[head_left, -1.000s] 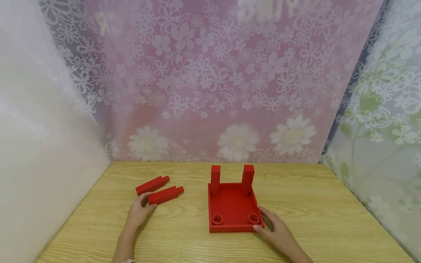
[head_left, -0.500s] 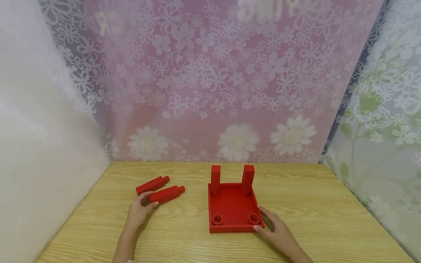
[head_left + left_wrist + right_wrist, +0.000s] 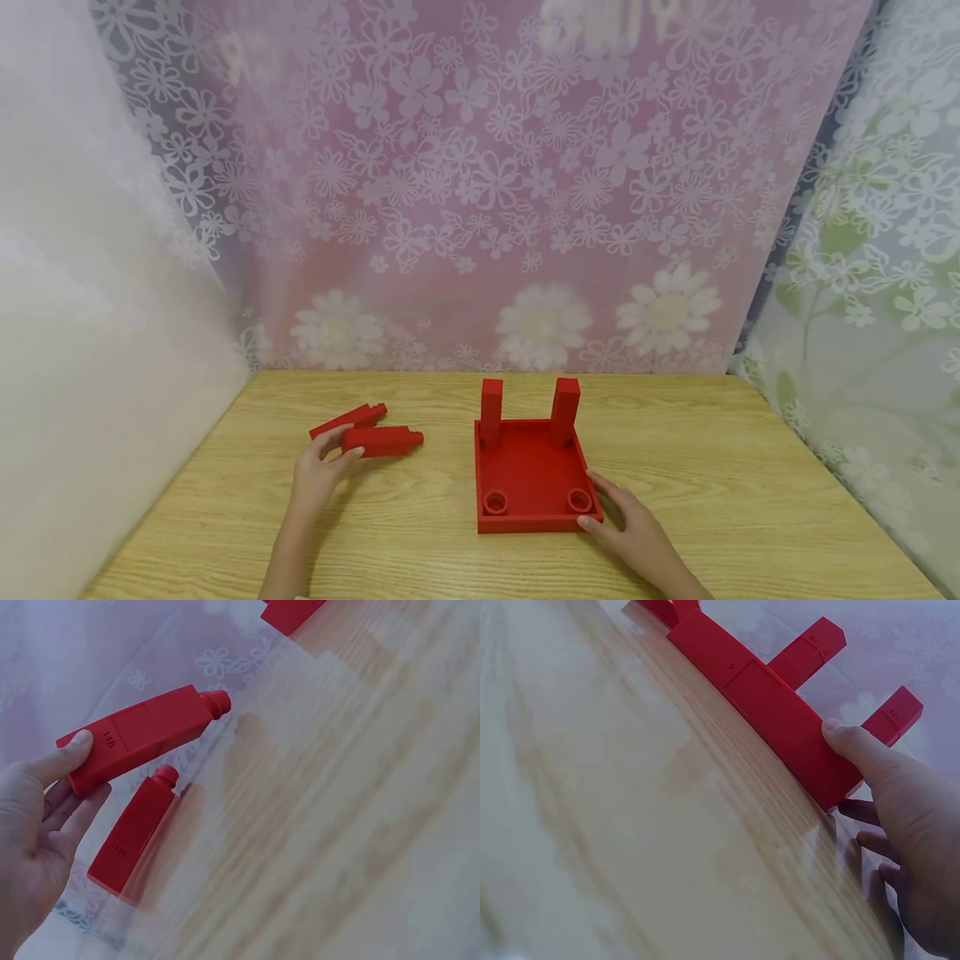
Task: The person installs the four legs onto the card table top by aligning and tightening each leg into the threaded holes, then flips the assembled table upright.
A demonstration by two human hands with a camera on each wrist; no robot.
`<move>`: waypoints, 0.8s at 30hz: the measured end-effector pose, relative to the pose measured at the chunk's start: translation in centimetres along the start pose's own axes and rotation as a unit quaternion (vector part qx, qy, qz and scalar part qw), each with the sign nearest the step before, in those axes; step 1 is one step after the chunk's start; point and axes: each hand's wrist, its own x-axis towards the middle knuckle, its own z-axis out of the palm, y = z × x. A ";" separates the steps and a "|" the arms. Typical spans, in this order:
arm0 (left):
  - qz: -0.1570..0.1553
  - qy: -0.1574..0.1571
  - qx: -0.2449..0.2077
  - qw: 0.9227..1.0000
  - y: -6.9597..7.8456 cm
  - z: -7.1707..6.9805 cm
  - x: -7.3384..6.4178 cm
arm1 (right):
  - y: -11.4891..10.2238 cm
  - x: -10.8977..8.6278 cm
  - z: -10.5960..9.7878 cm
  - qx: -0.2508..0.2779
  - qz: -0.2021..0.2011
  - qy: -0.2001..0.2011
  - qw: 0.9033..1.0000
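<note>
In the head view my left hand [image 3: 317, 477] holds a square red leg [image 3: 378, 442] by its rear end, between thumb and fingers. Its knobbed tip points right; "118" shows on it in the left wrist view. Behind it a second red leg [image 3: 133, 834] lies on the table. An upturned red toy table top [image 3: 531, 471] has two legs [image 3: 491, 408] standing at its far corners and two round sockets [image 3: 487, 502] at its near corners. My right hand [image 3: 636, 533] grips its near right corner, thumb on the front face [image 3: 757, 701] and fingers along the right side.
All of this rests on a wood-grain table [image 3: 712, 442]. A pink flowered curtain [image 3: 480, 208] hangs behind its far edge, with pale sheets [image 3: 112, 292] at the left and right sides.
My left hand has lifted the nearer leg slightly and turned it, so its tip now points more straight to the right. The right hand and the table top have stayed in place.
</note>
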 end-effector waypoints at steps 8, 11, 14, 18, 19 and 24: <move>0.017 -0.003 -0.011 1.000 1.5 0.4 0.2 | 0.0 0.0 0.0 0.000 -0.003 0.001 1.000; 0.032 -0.010 -0.018 0.999 2.4 0.6 0.2 | 0.0 0.0 0.0 -0.002 0.000 0.001 1.000; 0.056 -0.020 -0.023 0.998 3.6 1.0 0.1 | 0.0 0.0 0.0 -0.003 -0.001 0.003 1.000; 0.086 -0.033 -0.020 0.996 5.2 1.6 -0.3 | -0.1 0.0 0.0 -0.004 -0.002 0.003 1.000; 0.091 -0.036 -0.018 0.995 5.6 1.8 -0.4 | -0.1 0.0 0.0 -0.004 -0.001 0.002 1.000; 0.110 -0.048 -0.013 0.993 7.3 2.6 -0.9 | -0.2 0.0 0.0 -0.003 -0.001 0.002 1.000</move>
